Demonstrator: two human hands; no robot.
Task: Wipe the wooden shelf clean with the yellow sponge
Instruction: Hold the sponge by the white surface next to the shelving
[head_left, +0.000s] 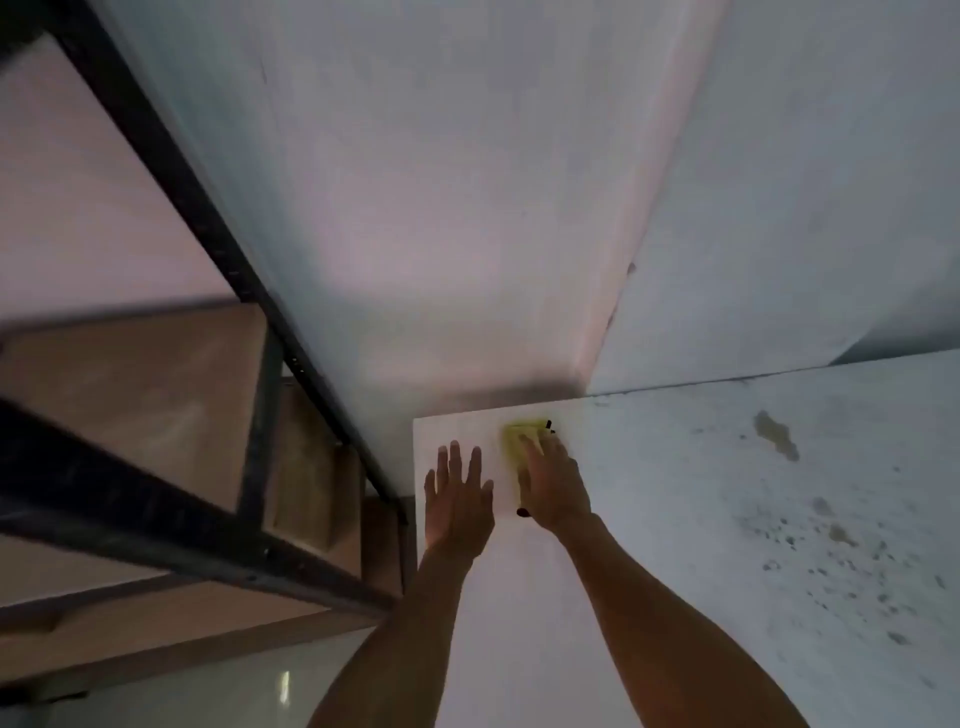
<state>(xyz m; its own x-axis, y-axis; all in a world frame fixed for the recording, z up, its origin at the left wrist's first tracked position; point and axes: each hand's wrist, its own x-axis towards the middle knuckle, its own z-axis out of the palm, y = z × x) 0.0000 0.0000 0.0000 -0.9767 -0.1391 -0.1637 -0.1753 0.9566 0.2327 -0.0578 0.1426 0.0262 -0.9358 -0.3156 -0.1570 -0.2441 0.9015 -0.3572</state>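
Fingers straight, right hand presses the yellow sponge; left hand lies splayed on smooth pale panel.

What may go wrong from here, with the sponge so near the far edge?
The yellow sponge under the right hand sits at the far edge of the white board; a long stroke may push it off.
The left hand lies flat near the left edge and may slip if leaned on.
The stains at right may be missed.
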